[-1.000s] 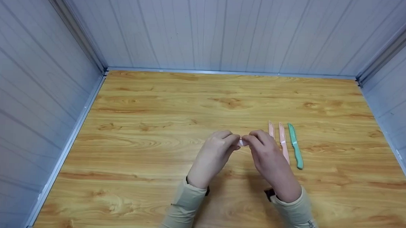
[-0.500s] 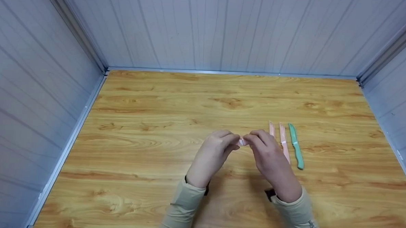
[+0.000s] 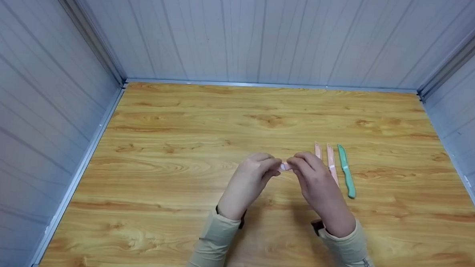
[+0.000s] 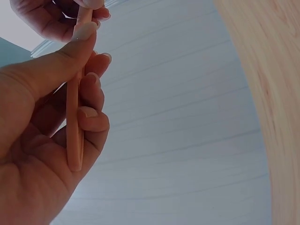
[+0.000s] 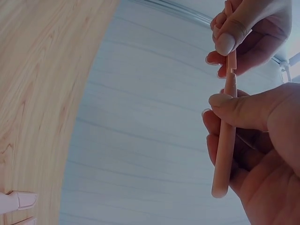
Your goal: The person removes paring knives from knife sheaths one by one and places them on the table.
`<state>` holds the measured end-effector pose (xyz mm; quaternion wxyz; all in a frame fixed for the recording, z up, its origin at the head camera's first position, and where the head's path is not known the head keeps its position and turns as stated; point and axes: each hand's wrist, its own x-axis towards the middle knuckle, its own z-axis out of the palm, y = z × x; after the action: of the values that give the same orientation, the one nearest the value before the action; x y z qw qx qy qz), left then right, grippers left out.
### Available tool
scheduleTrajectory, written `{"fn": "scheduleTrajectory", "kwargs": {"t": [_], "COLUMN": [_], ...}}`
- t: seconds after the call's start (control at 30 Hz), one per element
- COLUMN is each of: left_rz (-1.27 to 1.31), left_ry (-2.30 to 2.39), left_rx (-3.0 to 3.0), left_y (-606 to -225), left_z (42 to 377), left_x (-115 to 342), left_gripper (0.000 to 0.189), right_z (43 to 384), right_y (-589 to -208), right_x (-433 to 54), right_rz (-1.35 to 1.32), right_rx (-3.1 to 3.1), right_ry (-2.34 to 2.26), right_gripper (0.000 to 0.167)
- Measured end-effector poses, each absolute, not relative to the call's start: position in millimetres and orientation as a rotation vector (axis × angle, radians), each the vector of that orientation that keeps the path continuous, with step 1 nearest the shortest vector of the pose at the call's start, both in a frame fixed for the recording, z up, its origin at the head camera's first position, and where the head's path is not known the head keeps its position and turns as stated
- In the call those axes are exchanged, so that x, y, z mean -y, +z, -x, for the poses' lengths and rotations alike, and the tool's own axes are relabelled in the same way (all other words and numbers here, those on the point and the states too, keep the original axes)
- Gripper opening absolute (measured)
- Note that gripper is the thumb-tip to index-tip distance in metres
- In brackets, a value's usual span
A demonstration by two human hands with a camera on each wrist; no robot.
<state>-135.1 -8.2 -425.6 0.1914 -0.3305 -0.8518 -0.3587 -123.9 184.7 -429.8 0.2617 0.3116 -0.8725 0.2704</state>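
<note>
A pink knife is held up between both hands over the table. My left hand (image 3: pixel 252 172) pinches its flat pink blade cover (image 4: pixel 72 124) between thumb and curled fingers. The rounded pink handle (image 5: pixel 225 150) is in my right hand (image 3: pixel 315 177), thumb on one side and fingers on the other. Only a short pale piece of the knife (image 3: pixel 285 166) shows between the hands in the head view. The right wrist view shows a small notch where cover and handle meet; the blade cannot be seen.
Just beyond my right hand lie two pink knives, one of them (image 3: pixel 331 157) nearer a green knife (image 3: pixel 346 172) at the right, in a rough row. The wooden table (image 3: pixel 174 122) is bounded by pale panel walls (image 3: pixel 241 37) at the back and sides.
My right hand has shifted very slightly to the right, and a little more of the knife shows between the hands. The left hand and the knives on the table stay put.
</note>
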Motion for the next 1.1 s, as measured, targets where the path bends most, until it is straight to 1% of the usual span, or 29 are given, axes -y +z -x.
{"fn": "scheduleTrajectory", "kwargs": {"t": [0.33, 0.77, 1.1], "left_rz": [0.922, 0.928, 0.945], "left_ry": [-1.011, -1.022, -1.028], "left_rx": [2.375, 2.365, 2.381], "left_y": [-426.2, -426.0, -425.5], "left_z": [135.5, 135.7, 135.5], "left_x": [7.3, 7.1, 8.1], "left_gripper": [0.014, 0.012, 0.015], "right_z": [124.3, 125.4, 124.8], "right_y": [-429.9, -430.2, -429.5], "right_x": [-186.1, -187.7, -189.8], "right_rz": [-0.841, -0.864, -0.868], "right_rx": [2.359, 2.344, 2.36], "right_ry": [0.738, 0.758, 0.716], "right_gripper": [0.02, 0.021, 0.023]}}
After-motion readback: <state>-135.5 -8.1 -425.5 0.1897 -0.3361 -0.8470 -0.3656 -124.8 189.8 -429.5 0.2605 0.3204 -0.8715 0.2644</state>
